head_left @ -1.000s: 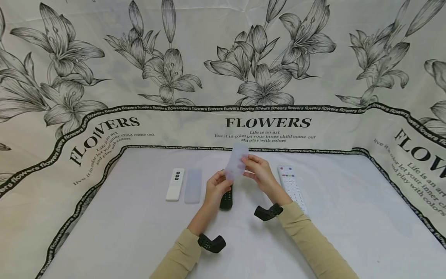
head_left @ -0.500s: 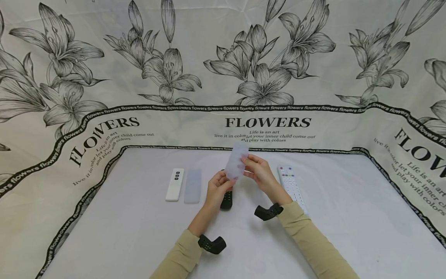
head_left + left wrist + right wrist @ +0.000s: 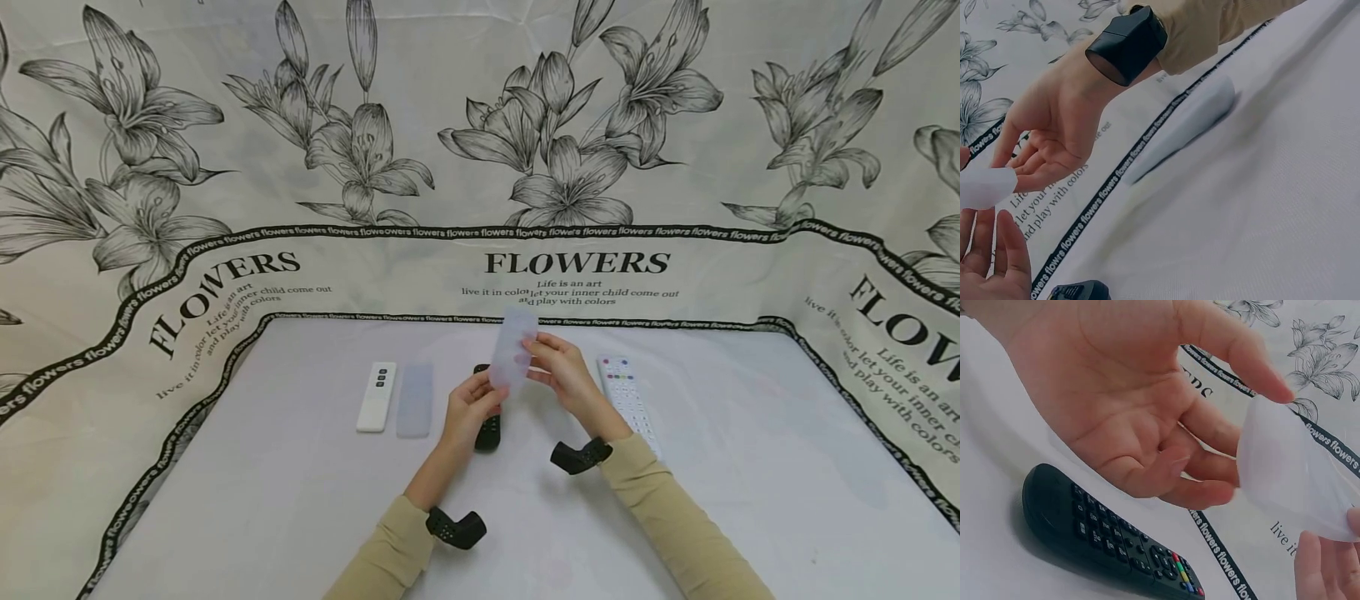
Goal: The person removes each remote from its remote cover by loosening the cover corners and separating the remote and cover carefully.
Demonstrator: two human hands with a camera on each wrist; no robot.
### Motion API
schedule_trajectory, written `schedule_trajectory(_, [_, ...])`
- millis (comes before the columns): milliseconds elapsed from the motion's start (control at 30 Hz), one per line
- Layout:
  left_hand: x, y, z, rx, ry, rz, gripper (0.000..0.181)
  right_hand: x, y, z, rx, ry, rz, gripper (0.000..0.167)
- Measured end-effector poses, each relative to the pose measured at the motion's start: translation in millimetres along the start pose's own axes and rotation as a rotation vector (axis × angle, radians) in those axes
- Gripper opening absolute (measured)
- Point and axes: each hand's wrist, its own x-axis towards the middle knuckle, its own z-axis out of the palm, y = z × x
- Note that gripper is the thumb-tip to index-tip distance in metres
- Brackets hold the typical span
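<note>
Translucent sleeve is held up over the worktop near the black remote, left hand pinching its near end and right hand its right edge, presumably as one grip would let it sag.

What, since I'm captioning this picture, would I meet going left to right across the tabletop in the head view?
White three-button remote, flat translucent strip, left hand, held translucent strip, right hand, white many-button remote.
</note>
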Motion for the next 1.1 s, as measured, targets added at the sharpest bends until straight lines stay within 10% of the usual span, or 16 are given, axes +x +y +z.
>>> schedule_trajectory(467, [0.0, -1.6, 2.2, 0.139, 0.19, -0.001, 0.034, -0.4, -4.5, -10.2, -0.139, -0.028, -0.07, 0.044])
schedule_trajectory(867, [-7.1, -2.6, 6.3, 0.233, 0.18, -0.011, 0.025, 5.9, -5.7, -22.3, -0.281, 0.003, 0.04, 0.049])
schedule_trajectory(1100, [-16.5, 3.4, 9.6, 0.464, 0.06, 0.01, 0.039, 9.8, -4.4, -30.5, -0.452, -0.034, 0.052, 0.048])
